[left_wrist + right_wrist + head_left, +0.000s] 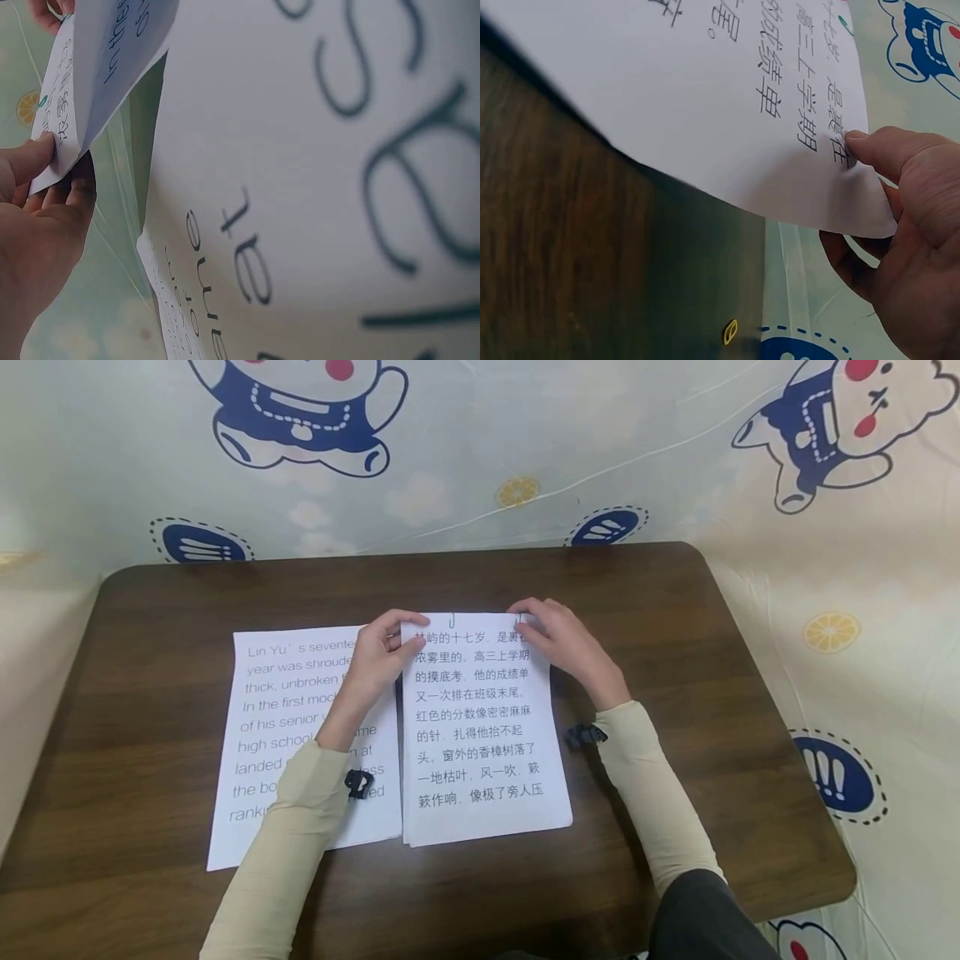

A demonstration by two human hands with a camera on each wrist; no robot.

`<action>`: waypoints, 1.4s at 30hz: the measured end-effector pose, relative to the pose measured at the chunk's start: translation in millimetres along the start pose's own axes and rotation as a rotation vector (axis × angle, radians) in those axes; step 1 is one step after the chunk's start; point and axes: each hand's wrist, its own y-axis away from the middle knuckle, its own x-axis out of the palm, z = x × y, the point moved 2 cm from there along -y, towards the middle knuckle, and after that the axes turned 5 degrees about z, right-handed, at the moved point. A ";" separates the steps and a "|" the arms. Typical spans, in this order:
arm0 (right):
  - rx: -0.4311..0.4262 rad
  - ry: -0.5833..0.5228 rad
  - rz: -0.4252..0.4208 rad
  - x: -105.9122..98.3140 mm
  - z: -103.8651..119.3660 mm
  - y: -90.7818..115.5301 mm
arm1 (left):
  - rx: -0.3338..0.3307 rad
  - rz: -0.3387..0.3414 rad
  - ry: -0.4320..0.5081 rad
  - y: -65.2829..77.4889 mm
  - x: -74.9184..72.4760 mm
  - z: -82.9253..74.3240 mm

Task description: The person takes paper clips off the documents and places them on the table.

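A stack of white sheets printed with Chinese text [480, 735] is held by its top corners. My left hand [371, 656] pinches the top left corner, thumb in front and fingers behind, as the left wrist view also shows. At the top right corner my right hand [566, 643] grips the paper, thumb on the printed face and fingers under it. A green paper clip [452, 620] sits on the top edge between the hands. To the left lies a white sheet with English text [255, 760], partly covered by my left forearm.
A dark brown wooden table [150, 760] bears the papers. Behind it hangs a pale curtain [435, 410] with cartoon bears and orange slices. In the right wrist view a small yellow loop-shaped item [730, 331] shows near the table's edge.
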 end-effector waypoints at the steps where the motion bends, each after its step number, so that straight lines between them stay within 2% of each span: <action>1: -0.001 0.005 -0.003 0.1 -0.4 0.2 | -0.003 0.000 0.002 -0.4 0.2 0.0; 8: -0.029 0.019 -0.043 -0.2 -1.9 -0.2 | -0.006 0.017 -0.001 -0.4 1.1 -1.7; 27: -0.074 0.039 -0.130 2.9 -5.5 0.4 | -0.030 0.003 -0.011 -1.1 6.1 -3.1; 42: -0.050 0.012 -0.175 6.4 -6.3 3.7 | -0.036 -0.001 -0.024 -0.7 7.8 -3.2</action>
